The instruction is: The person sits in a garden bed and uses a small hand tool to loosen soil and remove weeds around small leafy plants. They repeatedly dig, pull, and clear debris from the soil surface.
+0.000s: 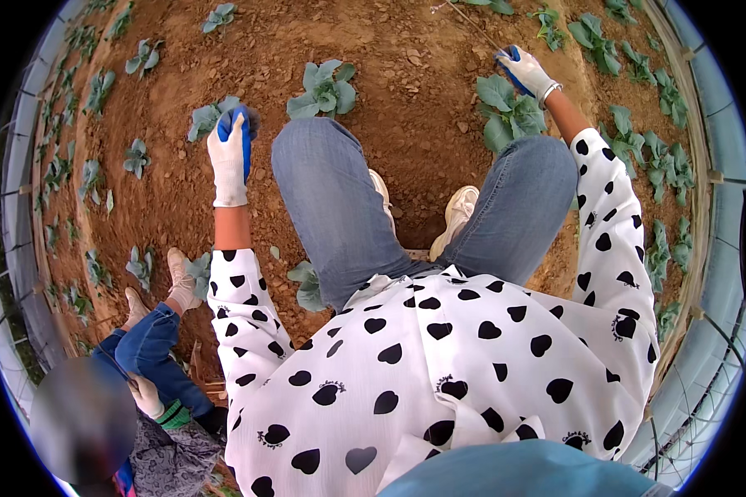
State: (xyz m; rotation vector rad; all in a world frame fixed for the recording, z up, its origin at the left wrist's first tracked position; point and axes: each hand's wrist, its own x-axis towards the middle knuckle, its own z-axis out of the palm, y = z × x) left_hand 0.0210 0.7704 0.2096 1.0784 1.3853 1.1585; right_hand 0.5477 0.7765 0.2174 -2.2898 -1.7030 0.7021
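Note:
My left hand (231,146), in a white knit glove with a blue coated palm, is curled beside a leafy brassica seedling (206,119); something dark and blurred shows at its fingers, and I cannot tell what it is. At the upper right my right hand (527,73), gloved alike, is closed around the end of a thin rod or stick (477,26) that reaches up and left over the soil. Just below that hand grows a larger brassica plant (511,113). Another brassica plant (322,91) stands in the soil beyond my left knee.
Brown, clumpy soil (404,68) spreads ahead, with rows of young plants (597,43) on both sides. A co-worker in jeans (155,348) sits at the lower left, one gloved hand (145,395) on a thin rod. Plastic greenhouse sheeting (727,149) and boards (699,124) border the right side.

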